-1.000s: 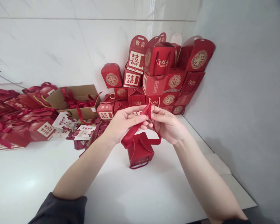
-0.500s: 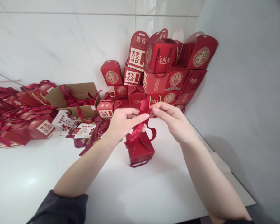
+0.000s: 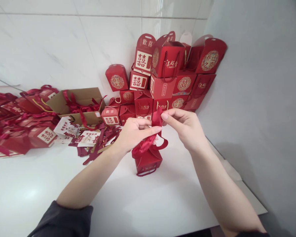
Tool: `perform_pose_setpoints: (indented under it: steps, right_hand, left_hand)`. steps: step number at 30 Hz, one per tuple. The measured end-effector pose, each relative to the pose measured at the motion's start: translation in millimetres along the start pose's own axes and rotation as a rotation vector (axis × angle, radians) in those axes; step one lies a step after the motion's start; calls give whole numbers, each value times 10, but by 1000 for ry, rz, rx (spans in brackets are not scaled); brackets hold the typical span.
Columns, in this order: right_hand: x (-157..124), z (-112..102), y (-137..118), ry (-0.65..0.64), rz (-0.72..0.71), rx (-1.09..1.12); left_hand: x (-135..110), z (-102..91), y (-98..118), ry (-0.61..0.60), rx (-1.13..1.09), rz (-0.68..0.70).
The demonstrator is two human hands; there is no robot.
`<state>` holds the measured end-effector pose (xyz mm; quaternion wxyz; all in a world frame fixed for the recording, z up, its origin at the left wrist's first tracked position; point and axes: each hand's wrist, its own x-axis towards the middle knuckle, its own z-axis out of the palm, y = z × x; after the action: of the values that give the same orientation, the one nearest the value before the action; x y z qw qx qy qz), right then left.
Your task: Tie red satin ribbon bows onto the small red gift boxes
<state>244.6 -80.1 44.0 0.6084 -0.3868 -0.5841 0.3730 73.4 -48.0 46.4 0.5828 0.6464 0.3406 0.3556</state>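
A small red gift box (image 3: pixel 148 160) stands on the white table (image 3: pixel 143 204), a red ribbon (image 3: pixel 148 142) rising from its top. My left hand (image 3: pixel 133 133) pinches the ribbon just above the box, fingers closed around it. My right hand (image 3: pixel 185 128) grips the ribbon's upper end between thumb and forefinger, close beside the left. Both hands hover over the box, and part of the ribbon is hidden behind my fingers.
A stack of several red gift boxes (image 3: pixel 167 75) fills the corner against the tiled wall. A cardboard box (image 3: pixel 76 103) with ribbons, loose tags (image 3: pixel 88 138) and flat red boxes (image 3: pixel 19 131) lie at the left. A grey wall (image 3: pixel 261 98) bounds the right.
My hands have drawn the ribbon up a little and shifted its loops. The small box sits slightly higher in view as the camera moved; nothing was let go.
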Motion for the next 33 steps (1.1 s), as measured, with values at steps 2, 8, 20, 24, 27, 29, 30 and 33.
perform_pose_setpoints:
  steps: [2,8,20,24,27,29,30,33]
  right_hand:
    - [-4,1,-5,-20,-6,-17]
    - [-15,16,-44,-42,-35,-127]
    - [-55,-7,-149,147,-180,-151]
    - [-25,-43,-304,195,-256,-80]
    - [13,20,-404,223,-307,11]
    - [31,91,-441,234,-319,56]
    - [37,125,-448,236,-316,60]
    - [42,175,-433,237,-295,42]
  left_hand:
    - [4,3,0,5,14,-10]
    - [9,7,-12,34,39,3]
    - [183,-278,-76,-373,331,236]
    - [223,-458,-250,-659,137,79]
    - [200,-529,-402,-733,151,46]
    - [185,-535,-500,-717,201,62]
    - [181,-528,-548,-697,211,77]
    - [177,-484,-680,-671,168,103]
